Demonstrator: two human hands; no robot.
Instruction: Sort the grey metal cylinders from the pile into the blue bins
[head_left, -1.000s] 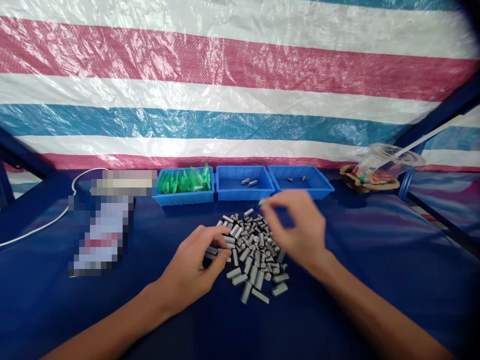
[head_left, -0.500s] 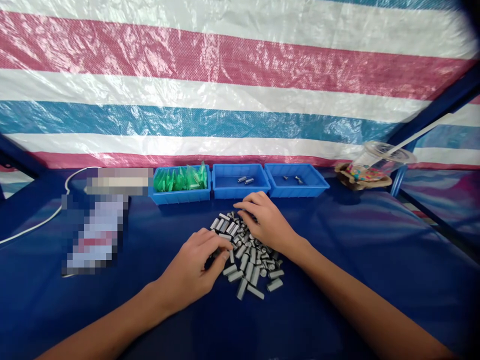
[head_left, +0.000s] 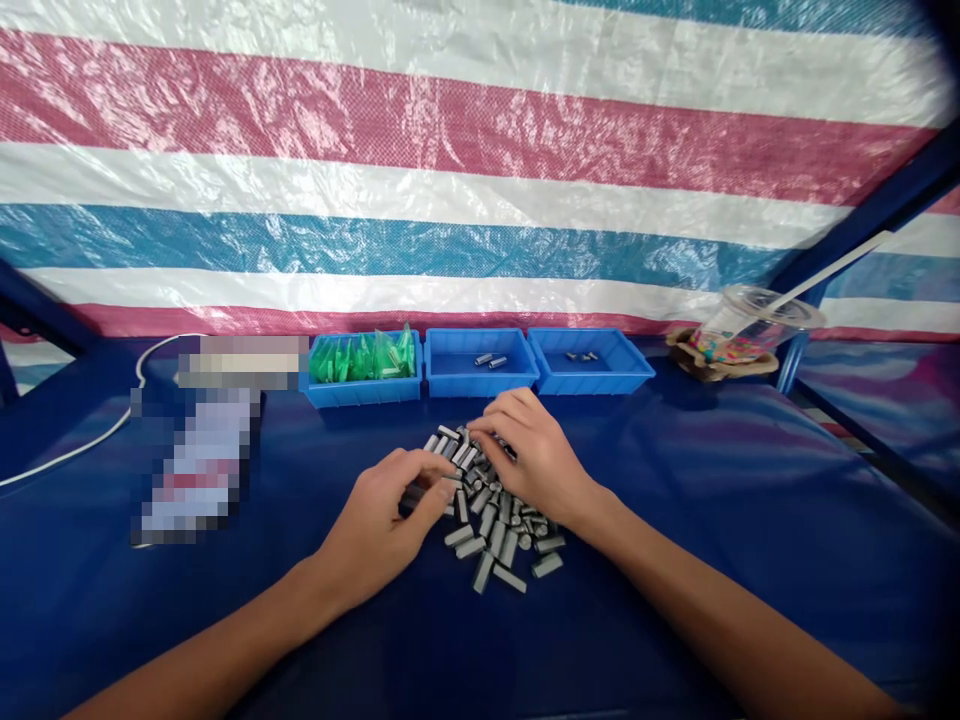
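Observation:
A heap of silver hex standoffs mixed with small screws [head_left: 487,520] lies on the blue table. My left hand [head_left: 386,515] is at the heap's left edge, its fingers curved and a small gap showing between thumb and forefinger tips, close to several standoffs. Over the upper right of the heap, my right hand [head_left: 536,455] has its thumb and fingertips drawn together among the metal pieces. Whatever lies between those fingertips is too small or hidden to name.
Behind the heap stand three blue bins: a left one [head_left: 360,395] with green packets, a middle one [head_left: 480,380] with two standoffs, and a right one [head_left: 600,380] with a few screws. A clear plastic cup [head_left: 739,335] stands at right; a white cable [head_left: 105,432] runs at left.
My right hand has lowered its fingertips into the heap and brought them closer together. My left hand has shifted slightly left and up. The view has moved a little.

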